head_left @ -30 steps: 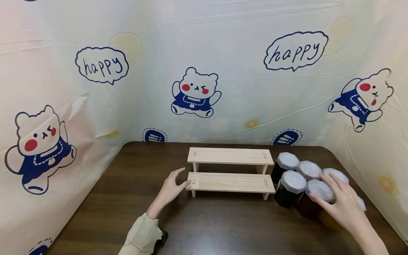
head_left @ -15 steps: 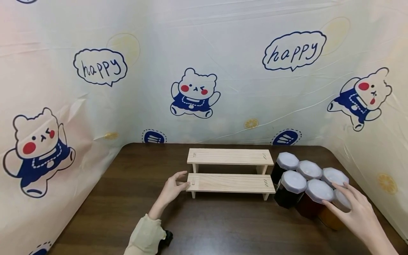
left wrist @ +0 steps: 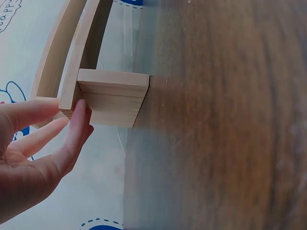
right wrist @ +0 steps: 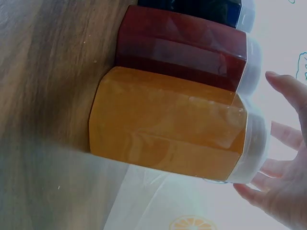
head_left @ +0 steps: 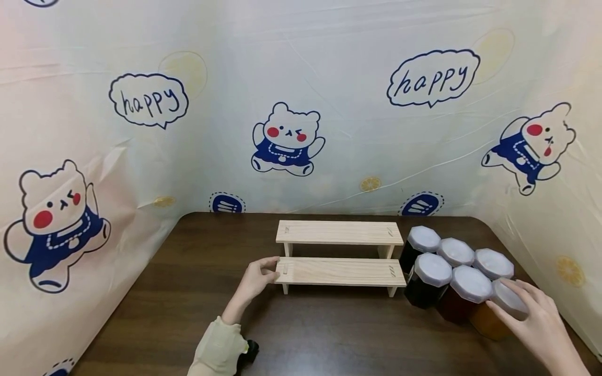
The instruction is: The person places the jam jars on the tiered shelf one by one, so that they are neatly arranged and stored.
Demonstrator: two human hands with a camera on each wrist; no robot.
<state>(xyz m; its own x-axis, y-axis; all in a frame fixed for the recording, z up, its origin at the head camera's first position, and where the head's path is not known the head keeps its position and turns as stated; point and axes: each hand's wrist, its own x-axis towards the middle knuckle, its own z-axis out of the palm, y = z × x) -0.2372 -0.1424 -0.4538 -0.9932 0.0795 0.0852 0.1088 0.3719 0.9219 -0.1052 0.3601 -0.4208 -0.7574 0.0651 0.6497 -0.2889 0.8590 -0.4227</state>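
A two-tier pale wooden shelf stands mid-table in the head view. My left hand pinches the left end of its lower board, with fingertips on either side of the wood. To the right, several jars with whitish faceted lids stand close together. Nearest the front right is a jar with orange contents; beside it stands a dark red jar. My right hand hovers around the orange jar's lid, fingers spread at its far side. The thumb is apart from the lid in the right wrist view.
The dark brown wooden table carries the shelf and jars. Dark jars stand right beside the shelf's right end. A printed curtain with bears encloses the table at the back and sides.
My right hand has moved right and toward the front, off the middle lids to the front right jar. My left fingers have closed on the lower board's end. Shelf and jars stay put.
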